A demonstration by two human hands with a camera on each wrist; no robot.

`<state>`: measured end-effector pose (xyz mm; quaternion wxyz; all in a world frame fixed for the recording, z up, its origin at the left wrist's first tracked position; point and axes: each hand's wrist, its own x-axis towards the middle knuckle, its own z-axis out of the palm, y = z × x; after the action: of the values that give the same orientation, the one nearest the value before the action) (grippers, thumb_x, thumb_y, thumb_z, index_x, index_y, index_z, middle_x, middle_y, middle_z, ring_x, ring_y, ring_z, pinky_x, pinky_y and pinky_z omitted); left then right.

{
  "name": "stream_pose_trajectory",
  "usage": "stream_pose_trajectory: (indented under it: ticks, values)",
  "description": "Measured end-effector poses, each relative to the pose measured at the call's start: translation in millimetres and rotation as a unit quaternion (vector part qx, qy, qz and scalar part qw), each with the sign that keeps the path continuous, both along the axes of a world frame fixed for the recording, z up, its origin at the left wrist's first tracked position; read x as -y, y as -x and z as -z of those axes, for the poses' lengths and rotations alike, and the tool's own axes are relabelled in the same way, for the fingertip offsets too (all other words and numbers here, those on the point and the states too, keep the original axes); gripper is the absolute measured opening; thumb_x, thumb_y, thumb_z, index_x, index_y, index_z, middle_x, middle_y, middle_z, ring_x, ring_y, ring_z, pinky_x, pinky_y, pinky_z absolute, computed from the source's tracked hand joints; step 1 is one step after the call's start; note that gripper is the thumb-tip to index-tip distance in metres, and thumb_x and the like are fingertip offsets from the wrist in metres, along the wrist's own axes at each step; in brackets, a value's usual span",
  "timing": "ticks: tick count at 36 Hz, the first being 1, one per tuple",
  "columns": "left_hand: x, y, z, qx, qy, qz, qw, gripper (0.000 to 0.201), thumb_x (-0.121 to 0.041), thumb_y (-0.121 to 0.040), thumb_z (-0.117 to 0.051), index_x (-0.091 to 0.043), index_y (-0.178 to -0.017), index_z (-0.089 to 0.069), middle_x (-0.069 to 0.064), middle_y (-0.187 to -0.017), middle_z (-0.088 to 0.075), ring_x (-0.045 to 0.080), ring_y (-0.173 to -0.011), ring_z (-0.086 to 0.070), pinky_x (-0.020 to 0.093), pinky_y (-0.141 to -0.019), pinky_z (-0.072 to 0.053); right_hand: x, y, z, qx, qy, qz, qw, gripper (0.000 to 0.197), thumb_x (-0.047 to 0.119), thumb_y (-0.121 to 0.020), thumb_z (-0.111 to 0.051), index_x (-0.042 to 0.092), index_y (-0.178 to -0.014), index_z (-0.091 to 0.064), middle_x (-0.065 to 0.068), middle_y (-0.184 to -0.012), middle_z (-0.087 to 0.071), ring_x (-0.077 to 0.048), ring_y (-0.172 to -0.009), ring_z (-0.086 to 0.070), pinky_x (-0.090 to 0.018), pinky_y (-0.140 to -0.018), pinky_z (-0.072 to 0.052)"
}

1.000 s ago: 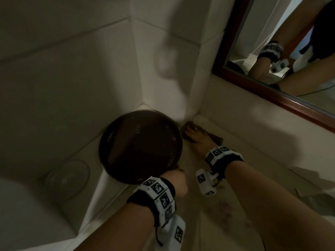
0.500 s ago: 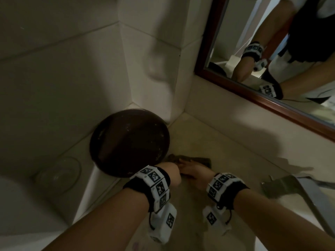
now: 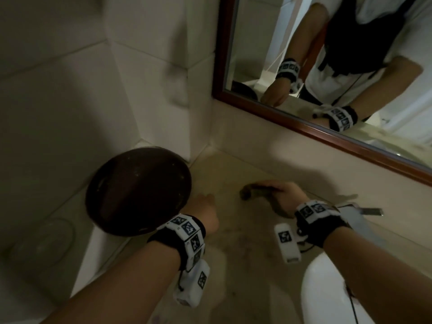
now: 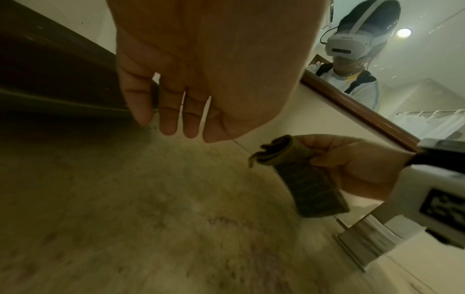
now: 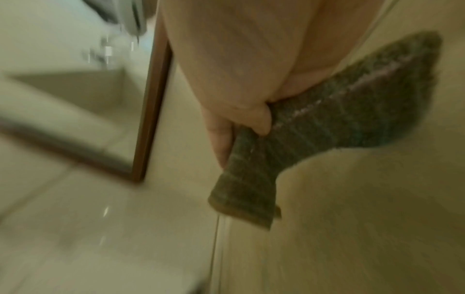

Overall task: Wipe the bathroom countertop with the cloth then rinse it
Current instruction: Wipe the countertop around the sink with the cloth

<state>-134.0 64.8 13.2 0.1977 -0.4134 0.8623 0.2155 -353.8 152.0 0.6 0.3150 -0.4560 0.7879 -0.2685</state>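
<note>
My right hand [image 3: 281,191] pinches a dark olive cloth [image 3: 254,191], folded and bunched, just above the beige marble countertop [image 3: 233,244]. In the left wrist view the cloth [image 4: 312,179] hangs from that hand [image 4: 352,165], clear of the stone [image 4: 151,218]. The blurred right wrist view shows thumb and fingers [image 5: 251,119] clamped on the cloth [image 5: 339,111]. My left hand [image 3: 205,206] hovers beside the dark round tray [image 3: 138,190]. Its fingers [image 4: 181,123] hang straight and hold nothing.
The tray leans in the tiled corner at the left. A clear glass lid [image 3: 42,244] lies lower left on a white ledge. The wood-framed mirror [image 3: 327,66] runs along the back wall. A white basin [image 3: 327,300] and a metal faucet part [image 3: 369,210] are at the right.
My right hand has dragged the cloth out of the far corner toward the basin and lifted it bunched. My left hand has stayed by the tray's rim. The head view has swung right.
</note>
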Motion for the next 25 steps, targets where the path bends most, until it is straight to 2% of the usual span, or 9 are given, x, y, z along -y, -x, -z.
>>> stream_pose_trajectory:
  ticks: [3,5,7,9,11,14,16,20,25]
  values:
    - [-2,4,6,0.027,0.009,0.025,0.999,0.037,-0.016,-0.093,-0.041,-0.004,-0.128,-0.041,0.015,-0.129,-0.047,0.03,-0.113,-0.052,0.033,-0.088,-0.043,-6,29,1,-0.04,0.001,0.074,0.996,0.029,0.024,-0.095,-0.054,0.035,-0.121,-0.062,0.012,-0.114,-0.058,-0.011,-0.109,-0.054,-0.015,-0.086,-0.035]
    - [-3,5,13,0.034,0.004,0.029,0.999,0.044,-0.019,-0.095,-0.041,-0.005,-0.136,-0.036,0.015,-0.135,-0.043,0.03,-0.119,-0.049,0.035,-0.095,-0.042,-8,43,13,-0.065,-0.037,0.082,0.994,0.037,0.015,-0.095,-0.053,0.033,-0.128,-0.057,0.007,-0.129,-0.056,-0.015,-0.121,-0.05,-0.015,-0.095,-0.033]
    - [-4,7,20,0.043,-0.01,0.026,0.999,0.047,-0.02,-0.095,-0.042,-0.007,-0.139,-0.034,0.014,-0.139,-0.041,0.03,-0.122,-0.048,0.036,-0.1,-0.042,-10,49,25,-0.116,-0.089,0.029,0.989,0.048,0.006,-0.093,-0.05,0.027,-0.136,-0.049,-0.001,-0.143,-0.047,-0.021,-0.132,-0.043,-0.024,-0.108,-0.029]
    - [-4,8,27,0.046,-0.019,0.023,0.998,0.047,-0.024,-0.095,-0.045,-0.008,-0.138,-0.036,0.012,-0.14,-0.041,0.029,-0.122,-0.048,0.036,-0.101,-0.042,-12,51,38,-0.15,-0.093,-0.005,0.984,0.046,0.008,-0.095,-0.047,0.018,-0.141,-0.043,-0.006,-0.148,-0.041,-0.024,-0.136,-0.037,-0.025,-0.113,-0.021]
    - [-3,9,34,0.054,-0.012,0.021,0.998,0.051,-0.028,-0.095,-0.048,-0.008,-0.139,-0.035,0.011,-0.144,-0.038,0.027,-0.127,-0.046,0.034,-0.105,-0.039,-14,52,49,-0.186,-0.096,-0.02,0.978,0.046,0.018,-0.099,-0.043,0.018,-0.145,-0.036,-0.006,-0.154,-0.03,-0.023,-0.14,-0.031,-0.025,-0.115,-0.013]
    - [0,10,42,0.07,0.013,0.011,0.997,0.055,-0.026,-0.097,-0.044,-0.008,-0.146,-0.027,0.013,-0.155,-0.021,0.028,-0.138,-0.033,0.036,-0.113,-0.031,-15,53,63,-0.217,-0.167,-0.051,0.961,0.06,0.023,-0.098,-0.042,0.021,-0.151,-0.015,-0.003,-0.16,-0.007,-0.022,-0.146,-0.012,-0.032,-0.118,-0.01]
    - [5,10,46,0.085,0.007,0.002,0.996,0.056,-0.023,-0.097,-0.042,-0.006,-0.147,-0.024,0.014,-0.157,-0.016,0.028,-0.14,-0.031,0.036,-0.114,-0.029,-15,51,70,-0.22,-0.196,-0.051,0.954,0.065,0.029,-0.096,-0.041,0.024,-0.152,-0.007,-0.002,-0.16,0.001,-0.021,-0.147,-0.003,-0.039,-0.12,-0.009]
    - [8,5,54,0.099,-0.015,-0.004,0.995,0.069,-0.024,-0.094,-0.047,-0.001,-0.149,-0.013,0.015,-0.159,-0.004,0.03,-0.142,-0.025,0.039,-0.114,-0.029,-13,43,82,-0.212,-0.212,-0.003,0.954,0.065,0.044,-0.097,-0.036,0.034,-0.151,0.0,0.001,-0.16,0.006,-0.022,-0.147,0.003,-0.045,-0.118,-0.005]
    - [4,3,58,0.1,-0.014,0.0,0.995,0.065,-0.021,-0.098,-0.036,-0.003,-0.152,-0.004,0.013,-0.16,0.008,0.031,-0.147,-0.011,0.04,-0.117,-0.022,-26,29,85,-0.221,-0.185,-0.039,0.957,0.058,0.035,-0.1,-0.033,0.033,-0.151,-0.005,0.004,-0.16,0.003,-0.02,-0.147,0.0,-0.042,-0.118,-0.006]
